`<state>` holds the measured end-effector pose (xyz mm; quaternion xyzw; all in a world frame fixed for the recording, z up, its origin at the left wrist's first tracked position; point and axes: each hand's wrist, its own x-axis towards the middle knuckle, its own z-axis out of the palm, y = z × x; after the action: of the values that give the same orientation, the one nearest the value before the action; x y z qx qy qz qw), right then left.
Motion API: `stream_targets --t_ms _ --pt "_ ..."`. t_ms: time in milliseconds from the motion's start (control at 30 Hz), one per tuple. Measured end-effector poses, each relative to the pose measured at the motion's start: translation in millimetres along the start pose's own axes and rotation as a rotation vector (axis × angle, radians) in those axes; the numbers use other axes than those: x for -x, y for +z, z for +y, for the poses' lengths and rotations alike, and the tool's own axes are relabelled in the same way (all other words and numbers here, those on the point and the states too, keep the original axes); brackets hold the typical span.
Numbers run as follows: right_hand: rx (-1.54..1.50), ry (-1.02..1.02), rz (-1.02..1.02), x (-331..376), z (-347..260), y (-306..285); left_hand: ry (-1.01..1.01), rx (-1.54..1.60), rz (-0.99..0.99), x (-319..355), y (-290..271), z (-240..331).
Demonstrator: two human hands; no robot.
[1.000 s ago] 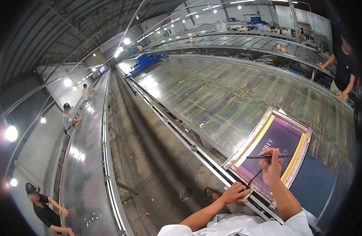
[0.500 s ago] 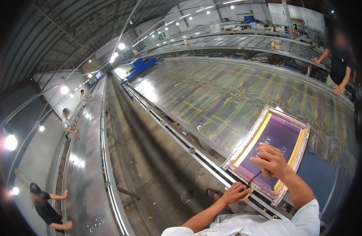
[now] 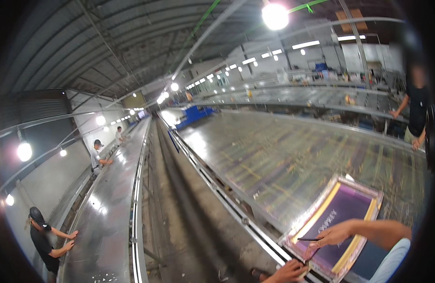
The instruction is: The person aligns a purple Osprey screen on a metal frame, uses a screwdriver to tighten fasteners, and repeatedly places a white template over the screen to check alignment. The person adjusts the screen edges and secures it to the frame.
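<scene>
Down at the near right, a printing screen (image 3: pixel 337 221) with a pale frame, yellow inner borders and purple mesh lay flat on the long printing table (image 3: pixel 293 160), tilted so its far corner pointed right and away. The right hand (image 3: pixel 334 234) rested over the near part of the mesh, fingers closed around a thin dark rod-like tool (image 3: pixel 310 239) that stuck out to the left; what kind of tool it was could not be told. The left hand (image 3: pixel 289 272) sat at the near corner of the frame, touching it, fingers curled on the edge; whether it truly gripped could not be told. A light blue sleeve (image 3: pixel 392 262) covered the right upper arm. Left of the table ran a metal rail (image 3: pixel 217 188), then a bare concrete aisle (image 3: pixel 179 221), then a second long shiny table (image 3: pixel 113 203). Two other people (image 3: pixel 47 238) leaned on that left table, one near, one farther off (image 3: pixel 97 155). Another person in dark clothing (image 3: pixel 415 111) stood at the far right. Bright lamps (image 3: pixel 275 15) hung under the corrugated roof.
</scene>
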<state>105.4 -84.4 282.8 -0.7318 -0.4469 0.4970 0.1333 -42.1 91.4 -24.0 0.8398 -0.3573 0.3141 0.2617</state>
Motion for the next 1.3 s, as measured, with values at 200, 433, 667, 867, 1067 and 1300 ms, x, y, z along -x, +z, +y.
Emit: stream_targets --t_ms 200,433,667,867,1067,1300 --pt "-1.337 -0.603 0.521 -57.4 34.3 21.7 -0.093 0.109 -0.156 3.9 -26.0 11.5" --pt "-1.325 -0.879 0.939 -61.2 17.2 56.0 -0.131 -0.121 -0.107 -20.3 -18.3 -3.0" --pt "0.337 -0.830 1.702 -42.8 31.3 46.0 -0.153 -0.102 -0.139 -14.9 -19.9 26.2" --pt "0.826 -0.411 0.964 1.5 -0.3 34.4 -0.138 -0.138 -0.171 -17.5 -23.4 14.8" --pt "0.708 0.045 0.248 25.6 -66.7 9.5 -0.183 -0.156 -0.160 1.9 -24.8 14.0" --pt "-0.055 -0.240 -0.113 -11.8 -17.6 3.1 -0.196 -0.032 -0.256 12.0 -9.6 -1.6"
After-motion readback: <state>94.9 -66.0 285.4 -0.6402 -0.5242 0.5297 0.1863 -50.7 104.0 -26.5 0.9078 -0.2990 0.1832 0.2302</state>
